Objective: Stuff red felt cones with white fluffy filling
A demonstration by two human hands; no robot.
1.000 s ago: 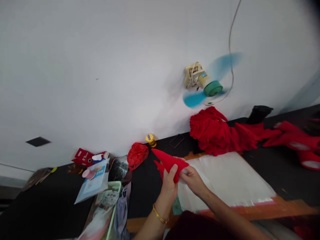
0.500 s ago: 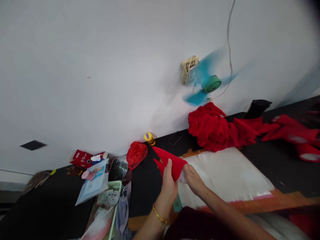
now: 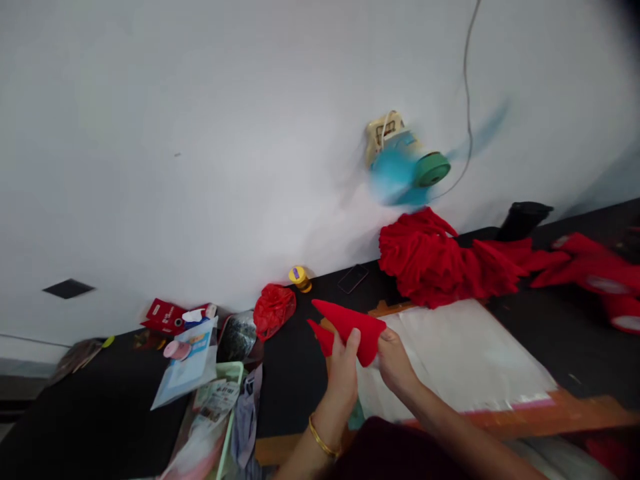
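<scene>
Both hands grip one small red cone of felt (image 3: 350, 325), its tip pointing up and left. My left hand (image 3: 343, 377), with a gold bangle at the wrist, wraps round the cone's left side, thumb on the front. At the cone's wide right end my right hand (image 3: 395, 363) pinches the edge. The cone hangs just above the near left corner of a white sheet (image 3: 465, 360) lying on a wooden board (image 3: 575, 410). What sits inside the cone is hidden.
A heap of red felt pieces (image 3: 440, 263) lies at the back by the wall, under a spinning blue fan (image 3: 415, 173). Left of my hands: a red plastic bag (image 3: 273, 309), a yellow spool (image 3: 300, 277), a phone (image 3: 353, 279), a green tray (image 3: 225, 407), packets. A black cup (image 3: 523, 220) stands right.
The cone and both hands have drifted slightly right and down. My right hand's fingers have closed in on the cone's wide end. The fan blades keep turning.
</scene>
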